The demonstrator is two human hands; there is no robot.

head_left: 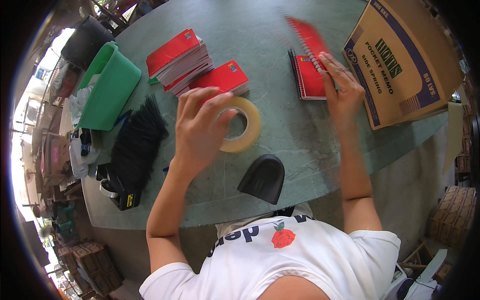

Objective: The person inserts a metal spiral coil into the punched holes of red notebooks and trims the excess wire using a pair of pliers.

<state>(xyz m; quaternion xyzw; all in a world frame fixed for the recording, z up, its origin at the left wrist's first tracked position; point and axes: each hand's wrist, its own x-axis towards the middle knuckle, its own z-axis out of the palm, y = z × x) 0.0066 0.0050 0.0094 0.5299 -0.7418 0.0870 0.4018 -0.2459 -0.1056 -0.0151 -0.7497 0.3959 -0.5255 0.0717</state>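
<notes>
At two o'clock of our view, our right hand (344, 85), nearly closed, pinches a red spiral notebook (309, 39) towards one o'clock. At ten o'clock, our left hand (199, 127), half open, holds nothing; the tape roll (254, 125) lies at its three o'clock.

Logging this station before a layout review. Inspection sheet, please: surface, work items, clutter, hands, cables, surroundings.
Surface: grey-green table, pale streaks visible.
Work items: tilted red spiral notebook, motion-blurred, above black-spiral red notebooks; two stacks of red-covered notebooks further left; cardboard carton on the right.
Clutter: roll of clear tape; black curved piece, use unclear; black fringed bundle; green plastic bin at left.
Hands: right hand holds the tilted notebook's lower end; left hand open, fingers curved, by the tape and stacks, contact unclear.
Cables: nothing seen that is identifiable.
Surroundings: black bucket beyond the bin; stacked cartons at lower right.
</notes>
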